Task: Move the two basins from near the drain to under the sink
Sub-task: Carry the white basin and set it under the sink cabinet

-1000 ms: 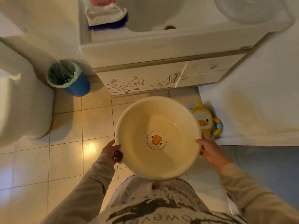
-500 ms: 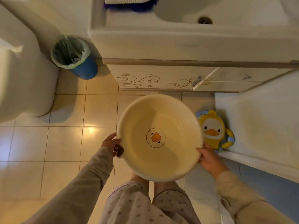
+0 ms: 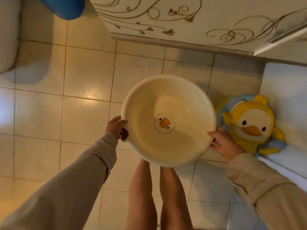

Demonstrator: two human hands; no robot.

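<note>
Far left: pale rounded toilet base [image 3: 7, 39] at the frame edge, blue bin [image 3: 64, 7] just above the tiled floor [image 3: 86, 77].

Next, left hand [image 3: 116, 126] curled shut around the left rim of the cream basin [image 3: 168, 120], fingers wrapped under the lip beside a dark hanging hole in the rim.

Centre: basin held level and clear of the floor, above bare legs, duck face printed on its bottom, apparently empty. Whether a second basin nests beneath: cannot tell; only one rim visible.

Above centre: white cabinet front [image 3: 182, 19] under the sink, decorated with gold vines, its lower edge near the basin but well apart from the rim.

Right of the basin: right hand [image 3: 223, 142] closed on the right rim, thumb on top, fingers beneath.

Further right: yellow duck toy [image 3: 249, 123] lying on the floor just beside that hand, against a white ledge [image 3: 285, 90].

Step in hand, as a judgement: carrying stage, basin lifted and brought before the cabinet, not yet set down.

Next move likely calls for lowering toward the floor at the cabinet base, keeping the rim level, steering clear of the duck toy on the right, and finding a gap or door under the sink. No such opening clearly visible here, though a panel at the top right looks ajar.
</note>
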